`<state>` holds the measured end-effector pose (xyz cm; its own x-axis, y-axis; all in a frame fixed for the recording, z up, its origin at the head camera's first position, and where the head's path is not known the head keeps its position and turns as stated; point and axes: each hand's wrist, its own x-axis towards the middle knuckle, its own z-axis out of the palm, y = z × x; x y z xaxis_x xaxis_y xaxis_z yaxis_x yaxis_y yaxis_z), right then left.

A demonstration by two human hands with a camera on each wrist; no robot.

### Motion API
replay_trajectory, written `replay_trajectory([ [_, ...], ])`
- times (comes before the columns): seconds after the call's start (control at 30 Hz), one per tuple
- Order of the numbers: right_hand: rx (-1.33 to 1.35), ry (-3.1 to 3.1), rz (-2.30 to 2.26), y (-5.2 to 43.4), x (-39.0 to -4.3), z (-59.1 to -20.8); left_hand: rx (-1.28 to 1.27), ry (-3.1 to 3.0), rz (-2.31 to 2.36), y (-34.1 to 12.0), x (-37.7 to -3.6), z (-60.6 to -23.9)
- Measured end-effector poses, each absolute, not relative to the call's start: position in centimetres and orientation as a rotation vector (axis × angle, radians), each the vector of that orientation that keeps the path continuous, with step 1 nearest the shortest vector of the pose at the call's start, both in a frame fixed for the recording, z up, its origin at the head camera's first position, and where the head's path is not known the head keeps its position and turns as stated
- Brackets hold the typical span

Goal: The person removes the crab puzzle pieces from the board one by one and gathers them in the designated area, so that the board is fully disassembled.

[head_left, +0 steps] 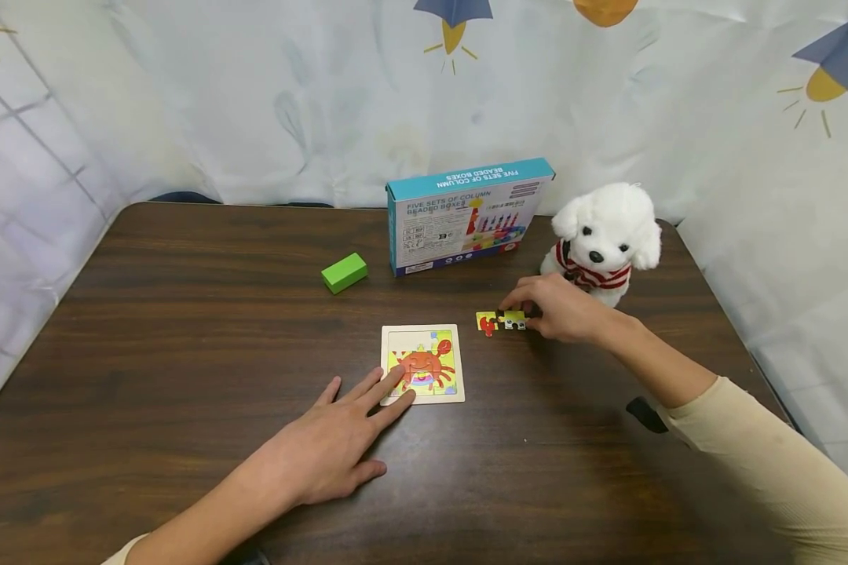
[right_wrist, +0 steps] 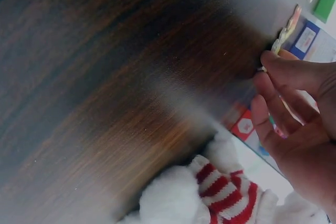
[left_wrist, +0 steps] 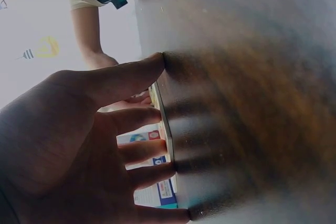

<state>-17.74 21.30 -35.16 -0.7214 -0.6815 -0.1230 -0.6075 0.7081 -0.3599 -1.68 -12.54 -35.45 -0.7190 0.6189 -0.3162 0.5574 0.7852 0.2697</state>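
Dark brown wood-grain table [head_left: 184,314] carries everything here. On it the left hand [head_left: 328,447] lies flat with straight, spread fingers; it holds nothing, and two of its fingertips [head_left: 394,378] rest on the near left corner of the square wooden puzzle board with the orange crab picture [head_left: 431,362]. The left wrist view shows the same fingers pressed against the table surface, with the thin edge of the board [left_wrist: 158,108] just beyond them.

The right hand [head_left: 561,308] is well apart from the left one, further from the person and to the right. Its fingers are curled and the tips pinch the right end of the small yellow and red jigsaw pieces [head_left: 500,321], which lie flat on the table, to the right of the board and a little beyond it, not touching it. In the right wrist view the fingertips [right_wrist: 273,61] meet the thin edge of a piece [right_wrist: 287,27]; how many pieces are joined I cannot tell.

Just behind the right hand sits the white plush dog with a red striped scarf [head_left: 608,239]. Left of the dog stands the blue cardboard box of column beads [head_left: 462,216], and further left lies the green rectangular block [head_left: 344,272].
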Motion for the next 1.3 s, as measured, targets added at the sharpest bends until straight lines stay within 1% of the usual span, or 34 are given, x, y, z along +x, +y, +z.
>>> replay_trajectory([
  [0.43,-0.983,2.663,-0.421,21.3,-17.8,-35.2,0.89,2.583,0.222,-12.5,-1.9,-35.6],
  [0.73,-1.019,2.664,-0.456,21.3,-17.6,-34.7,0.909,2.591,0.221,-12.5,-1.9,-35.7],
  [1.0,-1.143,2.645,-0.523,18.5,-15.9,-34.0,0.887,2.567,0.217,-12.4,-1.8,-35.6],
  [1.3,-1.163,2.519,-0.491,14.7,-14.7,-34.2,0.89,2.568,0.207,-12.3,-2.1,-35.5],
])
